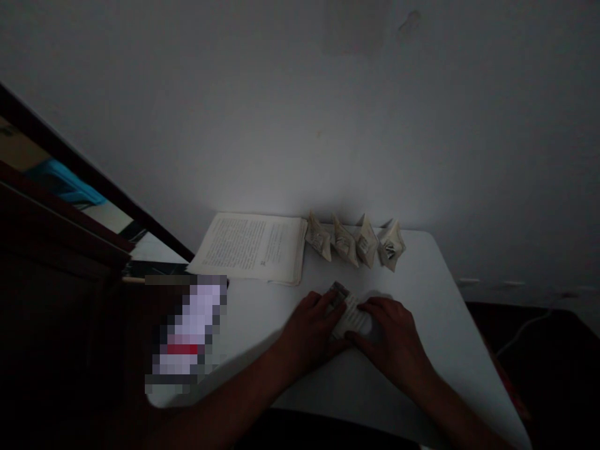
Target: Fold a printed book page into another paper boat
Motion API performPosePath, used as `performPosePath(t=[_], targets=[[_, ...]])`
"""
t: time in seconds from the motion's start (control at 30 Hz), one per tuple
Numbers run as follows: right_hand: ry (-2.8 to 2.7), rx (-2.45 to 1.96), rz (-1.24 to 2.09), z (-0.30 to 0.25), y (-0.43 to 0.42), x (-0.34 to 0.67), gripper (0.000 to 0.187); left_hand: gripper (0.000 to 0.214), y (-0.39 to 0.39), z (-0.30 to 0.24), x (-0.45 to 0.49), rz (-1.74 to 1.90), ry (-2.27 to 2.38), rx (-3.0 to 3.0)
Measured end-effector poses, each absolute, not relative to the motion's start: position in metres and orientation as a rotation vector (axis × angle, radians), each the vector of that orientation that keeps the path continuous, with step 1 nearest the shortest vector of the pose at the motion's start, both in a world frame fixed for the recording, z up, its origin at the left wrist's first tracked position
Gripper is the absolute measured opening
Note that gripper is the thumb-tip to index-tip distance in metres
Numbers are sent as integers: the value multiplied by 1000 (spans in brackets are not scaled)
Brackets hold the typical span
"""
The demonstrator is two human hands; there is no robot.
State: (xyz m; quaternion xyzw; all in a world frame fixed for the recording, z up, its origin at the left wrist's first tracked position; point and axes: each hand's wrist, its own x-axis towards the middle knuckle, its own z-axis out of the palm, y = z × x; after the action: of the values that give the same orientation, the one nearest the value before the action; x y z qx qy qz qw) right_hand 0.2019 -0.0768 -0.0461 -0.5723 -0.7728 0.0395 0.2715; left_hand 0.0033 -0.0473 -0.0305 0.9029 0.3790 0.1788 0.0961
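Observation:
Between my two hands, on the white table (253, 312), lies a small folded piece of printed paper (352, 319). My left hand (316, 322) presses its fingers on the paper's left side. At the right edge of the paper, my right hand (389, 328) pinches it with thumb and fingers. Several folded paper boats (367, 242) stand in a row just beyond my hands. They are made of the same kind of printed page. To their left rests a stack of loose printed pages (253, 247), text side up.
A phone-like object (192, 328), blurred by pixels, lies at the table's left edge. Behind the table rises a grey wall (290, 125). A dark wooden frame (94, 169) stands at the left, and a white cable (525, 325) runs at the right.

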Motion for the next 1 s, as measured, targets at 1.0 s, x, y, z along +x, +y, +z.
performPosePath(t=[1.0], targets=[[-2260,-1378,197,-40,-73,193,46,72,-51,-32,4,584,1161,2548]])
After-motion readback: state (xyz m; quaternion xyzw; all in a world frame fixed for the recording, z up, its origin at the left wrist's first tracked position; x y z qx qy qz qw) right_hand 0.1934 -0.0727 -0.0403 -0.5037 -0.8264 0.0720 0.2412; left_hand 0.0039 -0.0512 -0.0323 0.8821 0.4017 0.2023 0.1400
